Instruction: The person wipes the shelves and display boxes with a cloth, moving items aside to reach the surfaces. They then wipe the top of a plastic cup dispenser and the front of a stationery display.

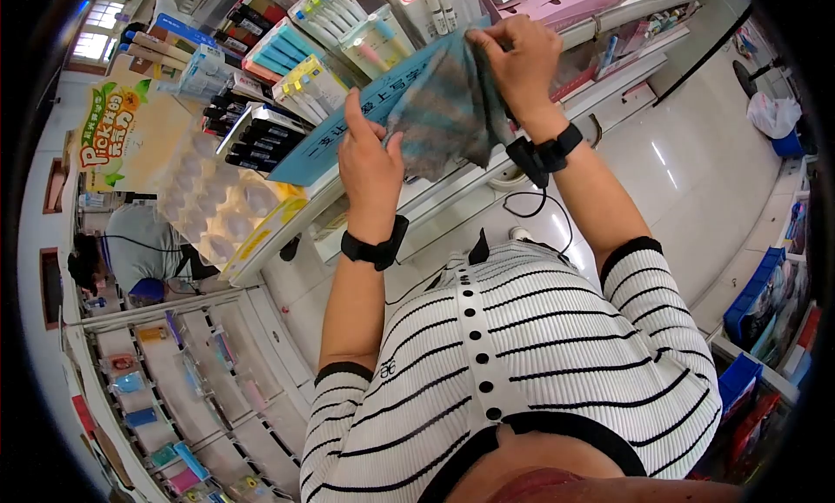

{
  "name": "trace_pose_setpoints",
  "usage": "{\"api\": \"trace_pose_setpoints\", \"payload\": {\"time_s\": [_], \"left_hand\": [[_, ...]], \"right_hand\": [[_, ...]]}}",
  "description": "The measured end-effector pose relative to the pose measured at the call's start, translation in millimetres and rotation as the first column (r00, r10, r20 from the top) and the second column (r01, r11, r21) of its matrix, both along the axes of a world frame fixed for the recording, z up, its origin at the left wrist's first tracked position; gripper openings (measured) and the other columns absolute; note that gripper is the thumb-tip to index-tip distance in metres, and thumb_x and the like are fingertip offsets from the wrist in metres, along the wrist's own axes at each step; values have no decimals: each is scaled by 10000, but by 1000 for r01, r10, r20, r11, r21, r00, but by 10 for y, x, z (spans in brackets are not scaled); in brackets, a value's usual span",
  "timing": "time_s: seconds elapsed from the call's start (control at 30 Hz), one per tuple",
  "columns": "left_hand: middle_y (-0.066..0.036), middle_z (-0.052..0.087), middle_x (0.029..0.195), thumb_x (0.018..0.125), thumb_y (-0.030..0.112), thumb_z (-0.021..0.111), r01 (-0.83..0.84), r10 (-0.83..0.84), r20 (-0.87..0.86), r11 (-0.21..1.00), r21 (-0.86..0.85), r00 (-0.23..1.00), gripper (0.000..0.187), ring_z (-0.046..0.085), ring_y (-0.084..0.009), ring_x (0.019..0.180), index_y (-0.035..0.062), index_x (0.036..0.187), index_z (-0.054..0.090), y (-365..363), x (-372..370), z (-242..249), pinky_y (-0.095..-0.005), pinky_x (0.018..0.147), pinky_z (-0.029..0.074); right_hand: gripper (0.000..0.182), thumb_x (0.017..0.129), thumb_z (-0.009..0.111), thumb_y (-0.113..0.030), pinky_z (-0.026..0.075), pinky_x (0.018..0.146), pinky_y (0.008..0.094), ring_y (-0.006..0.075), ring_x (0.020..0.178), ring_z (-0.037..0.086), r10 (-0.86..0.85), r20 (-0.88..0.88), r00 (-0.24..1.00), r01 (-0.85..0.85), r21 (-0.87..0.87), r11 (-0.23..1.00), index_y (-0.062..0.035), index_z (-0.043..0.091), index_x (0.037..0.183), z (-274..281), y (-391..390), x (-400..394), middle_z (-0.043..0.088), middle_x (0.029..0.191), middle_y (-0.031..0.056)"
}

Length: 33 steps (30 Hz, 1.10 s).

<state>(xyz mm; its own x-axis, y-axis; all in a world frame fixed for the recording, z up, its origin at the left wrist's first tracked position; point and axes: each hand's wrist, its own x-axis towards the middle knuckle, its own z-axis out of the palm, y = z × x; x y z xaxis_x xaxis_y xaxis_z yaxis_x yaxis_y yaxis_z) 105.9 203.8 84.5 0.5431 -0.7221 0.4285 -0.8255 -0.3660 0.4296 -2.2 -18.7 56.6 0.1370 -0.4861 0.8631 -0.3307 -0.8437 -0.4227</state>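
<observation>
A grey-brown and teal cloth (pixel 444 112) hangs in front of a blue sign strip with dark lettering (pixel 326 145) along the shelf's front edge. My right hand (pixel 520 64) pinches the cloth's upper corner between thumb and fingers. At the cloth's left side is my left hand (pixel 370 159), its index finger raised beside the blue strip and its thumb near the cloth edge; whether it grips the cloth is unclear. Behind the strip stand boxes of pens, among them black pens (pixel 261 142) and a yellow box of markers (pixel 311 90).
An empty clear plastic tray (pixel 213 190) sits left of the pens, by a green and orange sign (pixel 113 133). Pink boxes (pixel 565 3) are at the upper right. Another person (pixel 143 246) is bent down at the left. Blue bins (pixel 753 299) stand at the right.
</observation>
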Motion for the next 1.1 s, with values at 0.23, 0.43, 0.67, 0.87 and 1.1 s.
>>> {"api": "trace_pose_setpoints", "payload": {"time_s": [0.23,0.43,0.67,0.87,1.1], "left_hand": [[-102,599,822,762,4,761,0,0,-26,1000,-12,1000,909,598,-342,801,53,1505,238,9,5,-60,-429,758,467],[-104,607,848,767,33,760,74,-74,-13,997,-38,997,716,600,-324,825,63,1408,442,235,-108,-241,-426,778,461],[-91,602,911,802,59,725,111,-102,67,984,-142,992,379,584,-312,869,123,1170,660,187,-217,-293,-412,769,470],[-77,601,889,806,33,713,133,-115,143,983,-123,983,298,589,-293,851,126,1089,702,301,-152,-389,-390,748,474],[-78,604,871,807,8,713,149,-138,101,982,-118,985,307,595,-282,819,125,1090,715,355,-223,-414,-367,738,481]], "right_hand": [[257,720,805,-337,402,768,361,223,754,558,41,-201,979,-64,-105,992,-152,627,741,-175,262,-28,567,754,-6],[208,752,799,-279,477,627,351,242,766,605,61,-165,984,-44,104,994,-137,653,795,-116,61,-349,603,790,13],[184,758,802,-265,489,624,348,239,787,613,27,-12,1000,-28,-62,998,-147,667,802,83,7,-91,610,794,2],[195,757,800,-283,491,640,377,253,781,604,14,-223,975,-6,39,999,-141,668,774,-205,83,-141,606,804,8],[154,801,767,-263,499,638,376,274,824,640,143,-263,954,-73,257,964,-153,678,861,10,94,-316,629,864,18]]}}
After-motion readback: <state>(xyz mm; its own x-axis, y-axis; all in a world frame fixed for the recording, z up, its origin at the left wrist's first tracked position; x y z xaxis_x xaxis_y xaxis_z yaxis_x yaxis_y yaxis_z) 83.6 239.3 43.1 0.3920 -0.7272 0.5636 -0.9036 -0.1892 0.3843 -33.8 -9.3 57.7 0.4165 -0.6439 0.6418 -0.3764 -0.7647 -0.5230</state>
